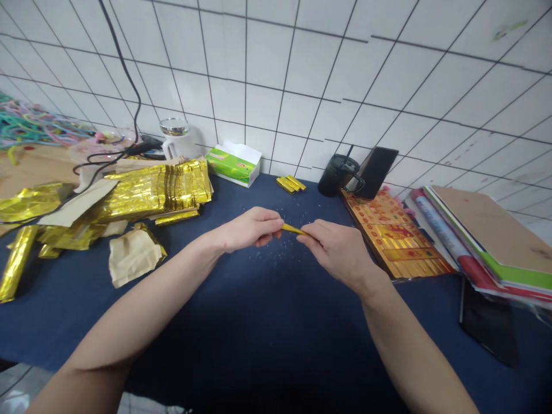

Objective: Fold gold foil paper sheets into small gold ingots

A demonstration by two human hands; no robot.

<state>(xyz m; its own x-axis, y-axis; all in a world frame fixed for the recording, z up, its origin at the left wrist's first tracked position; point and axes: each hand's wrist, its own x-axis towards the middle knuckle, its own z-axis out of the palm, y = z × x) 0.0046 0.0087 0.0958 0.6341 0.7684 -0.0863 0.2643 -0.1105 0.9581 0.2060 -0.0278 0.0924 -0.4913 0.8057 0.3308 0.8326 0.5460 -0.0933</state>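
Between my two hands stretches a narrow strip of folded gold foil paper (293, 229), over the middle of the dark blue tabletop (276, 322). My left hand (253, 227) pinches its left end with the fingers closed. At the other end, my right hand (332, 247) grips it between thumb and fingers. Beyond the hands, a few small folded gold pieces (291, 184) lie near the wall. To the left is a thick stack of gold foil paper (150, 190), with a crumpled beige-backed sheet (134, 256) in front of it.
A green tissue pack (235, 164) and a white mug (176, 141) stand along the tiled wall. On the right are a black cup (338, 175), a propped phone (376, 171), an orange patterned packet (394, 236) and stacked folders (495, 230). A black cable (125, 63) hangs at left.
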